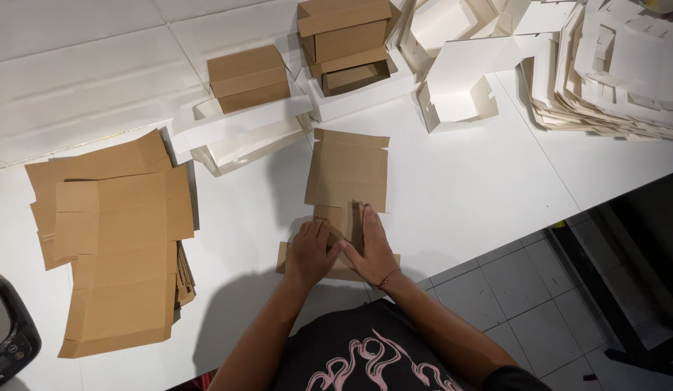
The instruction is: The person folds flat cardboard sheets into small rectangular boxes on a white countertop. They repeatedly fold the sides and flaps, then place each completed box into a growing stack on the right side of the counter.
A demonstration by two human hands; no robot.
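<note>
A flat brown cardboard box blank (349, 174) lies on the white table (460, 188) right in front of me. My left hand (311, 253) presses with bent fingers on its near flap. My right hand (370, 246), a bead bracelet at the wrist, lies flat with fingers stretched along a fold at the blank's near end. Both hands rest on the cardboard and touch each other.
A stack of flat brown blanks (115, 239) lies at the left. Folded brown boxes (249, 78) and white trays (239, 137) stand at the back, beside a pile of white blanks (612, 65) at the right. A black device (7, 333) sits at the near left corner. The table edge and tiled floor (525, 289) are at the right.
</note>
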